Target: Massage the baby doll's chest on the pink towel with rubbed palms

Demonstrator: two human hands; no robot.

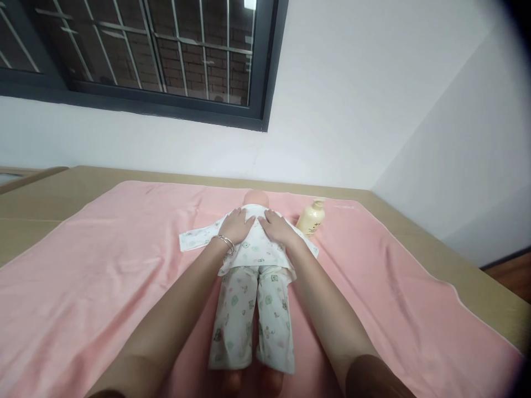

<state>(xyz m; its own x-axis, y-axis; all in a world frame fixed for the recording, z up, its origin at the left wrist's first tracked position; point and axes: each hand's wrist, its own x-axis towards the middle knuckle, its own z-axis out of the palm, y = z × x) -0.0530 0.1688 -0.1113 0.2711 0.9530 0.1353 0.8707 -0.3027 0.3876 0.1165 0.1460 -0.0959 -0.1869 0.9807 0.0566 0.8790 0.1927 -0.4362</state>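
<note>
Left hand (236, 226) and right hand (277, 226) rest flat, gripping nothing, on the upper torso of a pajama-clad baby doll (258, 251) lying on a pink blanket (124, 237). Light, even palm pressure would probably suit.

Doll (259, 251) in printed clothes (237, 315) lies on pink cloth (124, 265), head (256, 198) near the far edge. Left hand (235, 225), bangles (225, 240) at wrist, and right hand (277, 226) rest flat on its upper torso. Bottle (310, 219) stands near the far edge, toward the right corner, beside one sleeve (312, 246).
</note>
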